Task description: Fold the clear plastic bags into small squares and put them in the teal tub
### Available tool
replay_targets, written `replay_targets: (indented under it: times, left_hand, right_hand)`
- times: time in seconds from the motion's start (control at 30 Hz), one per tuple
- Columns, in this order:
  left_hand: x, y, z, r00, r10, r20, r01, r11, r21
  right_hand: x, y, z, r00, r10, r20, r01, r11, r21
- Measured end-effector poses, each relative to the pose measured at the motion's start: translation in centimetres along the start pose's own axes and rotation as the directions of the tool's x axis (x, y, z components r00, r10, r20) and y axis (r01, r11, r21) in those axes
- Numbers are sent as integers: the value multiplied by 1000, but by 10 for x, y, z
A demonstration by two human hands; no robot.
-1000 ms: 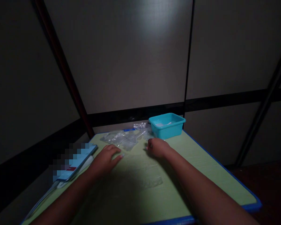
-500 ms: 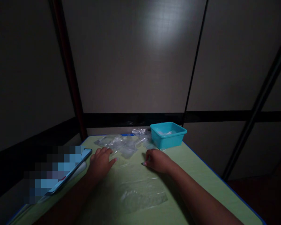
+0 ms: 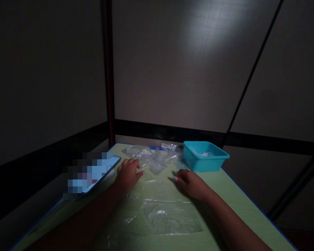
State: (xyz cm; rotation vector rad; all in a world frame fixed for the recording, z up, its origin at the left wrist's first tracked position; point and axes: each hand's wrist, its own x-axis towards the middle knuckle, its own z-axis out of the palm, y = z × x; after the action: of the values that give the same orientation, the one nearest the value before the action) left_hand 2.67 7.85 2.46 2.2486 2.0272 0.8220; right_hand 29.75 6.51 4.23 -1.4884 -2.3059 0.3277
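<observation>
A clear plastic bag lies spread on the green table, wrinkled toward its near end. My left hand is open near its far left corner, thumb stretched inward and fingers bent. On the far right side, my right hand is low over the table with its fingers loosely curled and the thumb apart from them. I see nothing held in either hand. Beyond my hands sits a loose heap of crumpled clear plastic bags. The bag's exact edges are hard to make out.
A turquoise plastic basket with some clear or white material inside stands at the far right of the table. A phone, partly blurred out, leans at the left edge. Dark panelled walls rise behind the table.
The view has turned left, so everything sits farther right in the picture. Both hands stay beside the flat bag, in nearly the same poses.
</observation>
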Motion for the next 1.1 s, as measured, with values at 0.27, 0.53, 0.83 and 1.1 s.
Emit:
replay_targets:
  times: [0.27,0.53,0.83,1.1]
  left_hand:
    - [0,0,-5,1000,-22,8,23,998,-63]
    - [3,-6,-3,999,-38,30,40,997,-68]
    - [1,-2,3,999,-14,40,17,998,-67]
    - [4,0,-4,998,54,34,-44,970,-238]
  right_hand:
    - [-2,-5,-1,1000,-5,2,5,1000,20]
    - [-4,-9,-4,1000,4,-4,-4,1000,12]
    - [-2,-6,0,1000,10,-1,-10,1000,-2]
    - [-2,-4,0,1000,14,-1,-14,1000,-1]
